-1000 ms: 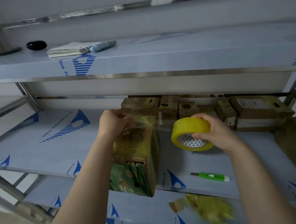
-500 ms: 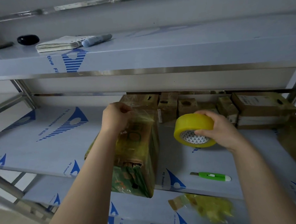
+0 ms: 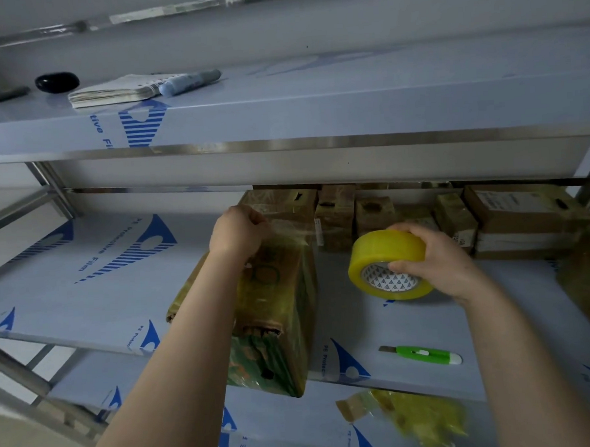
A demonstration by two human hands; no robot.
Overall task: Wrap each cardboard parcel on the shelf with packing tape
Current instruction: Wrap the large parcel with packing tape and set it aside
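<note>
Film on the shelf [image 3: 84, 268] reads "PE Protective Film", blue print. Your left grip [image 3: 239, 231] pinches the tape end [image 3: 276, 228] atop the parcel [image 3: 276, 292], which stands on the mid shelf w/ its front past the edge. Your right grip [image 3: 432, 260] is clenched round the yellow tape roll [image 3: 383, 246], just beside the parcel.

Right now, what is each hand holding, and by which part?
The right hand grips the tape roll across its rim, thumb at the core. The left hand pinches the pulled-out strip atop the parcel.
</note>
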